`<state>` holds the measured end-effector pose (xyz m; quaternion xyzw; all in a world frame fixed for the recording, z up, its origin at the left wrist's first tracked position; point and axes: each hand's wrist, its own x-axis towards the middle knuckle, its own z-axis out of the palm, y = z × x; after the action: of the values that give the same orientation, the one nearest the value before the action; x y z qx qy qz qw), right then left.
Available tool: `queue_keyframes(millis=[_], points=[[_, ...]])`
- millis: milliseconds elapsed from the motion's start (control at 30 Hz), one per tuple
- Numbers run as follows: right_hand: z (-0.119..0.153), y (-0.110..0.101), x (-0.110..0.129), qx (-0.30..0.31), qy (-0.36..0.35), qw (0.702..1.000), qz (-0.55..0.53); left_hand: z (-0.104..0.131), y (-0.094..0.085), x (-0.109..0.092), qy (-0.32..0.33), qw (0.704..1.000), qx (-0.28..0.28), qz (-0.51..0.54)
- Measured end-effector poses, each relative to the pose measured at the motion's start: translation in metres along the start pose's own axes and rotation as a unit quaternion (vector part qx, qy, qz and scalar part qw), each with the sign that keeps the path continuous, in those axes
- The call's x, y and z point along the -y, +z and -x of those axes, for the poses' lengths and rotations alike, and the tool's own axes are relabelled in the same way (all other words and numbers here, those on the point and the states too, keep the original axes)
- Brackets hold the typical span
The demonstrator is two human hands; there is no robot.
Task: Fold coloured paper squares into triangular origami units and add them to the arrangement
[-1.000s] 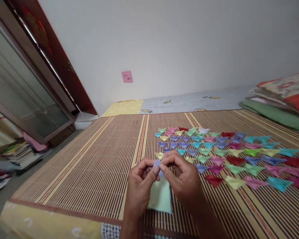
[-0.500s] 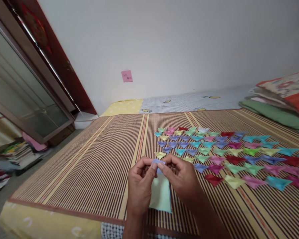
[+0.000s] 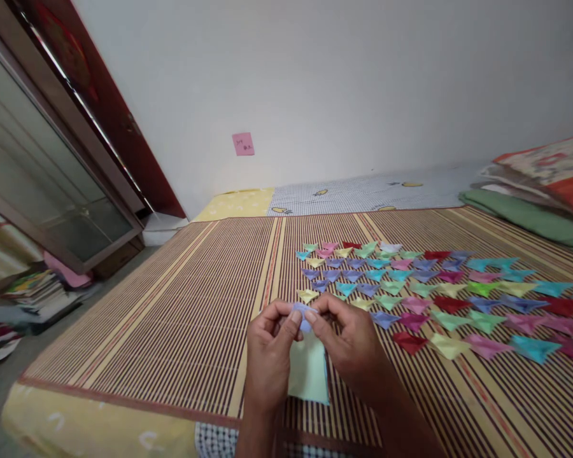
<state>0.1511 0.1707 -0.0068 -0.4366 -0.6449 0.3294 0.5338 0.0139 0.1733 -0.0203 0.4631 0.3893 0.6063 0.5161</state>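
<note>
Between my two hands is a small folded piece of lavender paper (image 3: 304, 316). My left hand (image 3: 270, 353) pinches its left side between thumb and fingers. On the other side, my right hand (image 3: 348, 340) grips it the same way, with the thumb on its face. Just below lies a pale green sheet of paper (image 3: 308, 375) with a bluish edge, partly covered by my hands. Rows of folded paper pieces (image 3: 451, 343) in many colours spread to the right and beyond my hands; a yellow one (image 3: 308, 295) sits closest to my fingertips.
A striped bamboo mat (image 3: 172, 318) covers the bed. Folded bedding (image 3: 525, 219) is stacked at the far right. A pink note (image 3: 243, 144) sticks to the wall. Books (image 3: 33, 292) stand low at the left, near a glass-panelled door (image 3: 52, 159).
More of the lavender paper's face shows between my thumbs, and my right thumb has shifted slightly right. Both hands keep hold of it in nearly the same place.
</note>
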Motion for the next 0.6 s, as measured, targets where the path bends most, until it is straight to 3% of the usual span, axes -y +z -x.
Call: queue_keyframes(millis=[100, 333, 467, 600], points=[[-0.001, -0.005, -0.001, 0.044, -0.012, 0.999, -0.012, -0.001, -0.004, 0.002, -0.015, 1.000, 0.000, 0.015], [0.000, -0.004, 0.005, 0.009, -0.039, 0.999, 0.003, -0.002, -0.004, -0.001, -0.004, 1.000, 0.031, 0.000], [0.001, 0.001, 0.001, -0.025, -0.012, 1.000, 0.008, -0.001, -0.003, -0.004, -0.006, 0.999, 0.038, -0.009], [0.002, 0.000, -0.009, -0.010, 0.027, 0.998, -0.051, -0.001, -0.006, -0.006, -0.045, 0.997, 0.058, 0.027]])
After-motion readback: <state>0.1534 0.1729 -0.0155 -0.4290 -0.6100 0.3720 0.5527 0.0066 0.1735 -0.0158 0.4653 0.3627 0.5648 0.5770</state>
